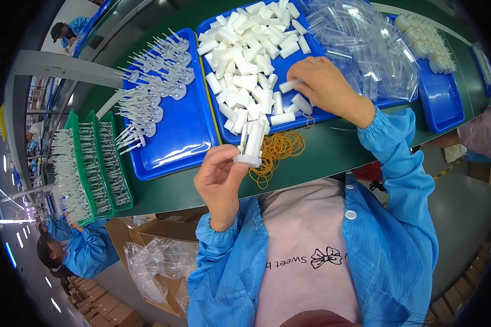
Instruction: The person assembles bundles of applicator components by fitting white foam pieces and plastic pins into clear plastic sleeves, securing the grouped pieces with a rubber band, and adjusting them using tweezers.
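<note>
My left hand (221,182) grips a white plastic part (247,159) by its round base, thumb and fingers closed around it. Upright pieces rise from that base toward the white pile behind. Between the fingertips of my right hand (330,90) is a short white foam-like cylinder (289,85), held above the right side of a blue tray (282,66). Many similar white pieces (248,60) are heaped in this tray. Beside my left hand, a tangle of yellow rubber bands (281,148) lies on the green tabletop (333,147).
Left stands another blue tray (174,144) with white stemmed parts (142,103), beside green racks (101,174) of similar parts. Clear plastic sleeves (360,49) pile up at right, near smaller blue trays (442,98). Below the table edge is a cardboard box (174,229). Other people work nearby.
</note>
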`<state>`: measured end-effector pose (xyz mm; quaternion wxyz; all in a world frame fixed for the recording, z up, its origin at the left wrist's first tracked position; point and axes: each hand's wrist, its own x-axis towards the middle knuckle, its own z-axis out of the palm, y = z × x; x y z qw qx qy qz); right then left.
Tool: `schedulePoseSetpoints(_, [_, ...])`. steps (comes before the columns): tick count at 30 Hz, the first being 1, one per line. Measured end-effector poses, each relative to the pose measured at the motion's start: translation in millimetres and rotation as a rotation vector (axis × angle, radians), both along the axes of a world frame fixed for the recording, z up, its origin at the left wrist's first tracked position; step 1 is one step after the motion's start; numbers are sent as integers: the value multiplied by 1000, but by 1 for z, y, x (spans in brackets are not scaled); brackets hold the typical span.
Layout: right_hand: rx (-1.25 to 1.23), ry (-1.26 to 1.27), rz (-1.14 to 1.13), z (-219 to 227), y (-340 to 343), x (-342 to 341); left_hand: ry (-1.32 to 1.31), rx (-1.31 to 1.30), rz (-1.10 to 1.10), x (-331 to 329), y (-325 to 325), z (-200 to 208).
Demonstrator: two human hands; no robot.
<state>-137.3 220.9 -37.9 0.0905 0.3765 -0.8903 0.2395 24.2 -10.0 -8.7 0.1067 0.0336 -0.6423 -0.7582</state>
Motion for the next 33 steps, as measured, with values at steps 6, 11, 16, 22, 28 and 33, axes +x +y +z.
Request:
schedulePoseSetpoints(6, [-542,-541,55,37,2,9,161,-225,-8,-3,4,0])
schedulePoseSetpoints(11, [-865,-918,101,51,0,17,214,-192,-55,-9,16,6])
schedulePoseSetpoints(16, [-906,-1011,216,55,-3,21,203,-165,-80,-12,20,10])
schedulePoseSetpoints(22, [-967,-1094,250,49,2,15,197,-109,-63,-12,21,8])
schedulePoseSetpoints(28, [-927,-1109,292,58,-3,23,177,-163,-87,-12,22,13])
schedulePoseSetpoints(33, [-885,-1132,253,60,-1,28,429,-645,-95,-17,16,14])
